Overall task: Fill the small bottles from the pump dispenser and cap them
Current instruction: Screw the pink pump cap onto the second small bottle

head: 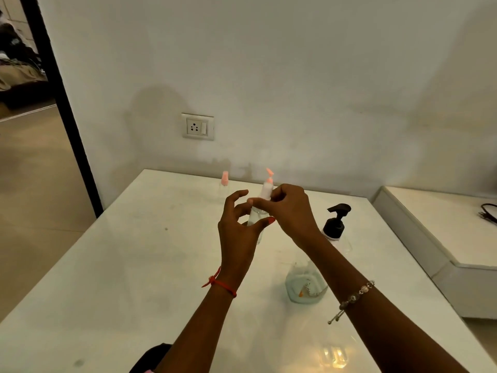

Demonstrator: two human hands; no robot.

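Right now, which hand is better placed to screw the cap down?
Right hand: it pinches the cap, while the left hand holds the bottle below.

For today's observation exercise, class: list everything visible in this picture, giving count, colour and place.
Table: one, white, fills the foreground.
Held small bottle: one, clear with pink pump top, above the table's middle.
Standing small bottle: one, clear with pink cap, table's far edge.
Pump dispenser: one, black pump on clear bottle, right of the hands.
Jar: one, clear with bluish contents, beside the right forearm.
Wall socket: one, white, on the wall.
Ledge: one, white, far right.
Left grip: one hand, red thread at the wrist, holds the bottle's body.
Right grip: one hand, beaded bracelet, pinches the bottle's top.
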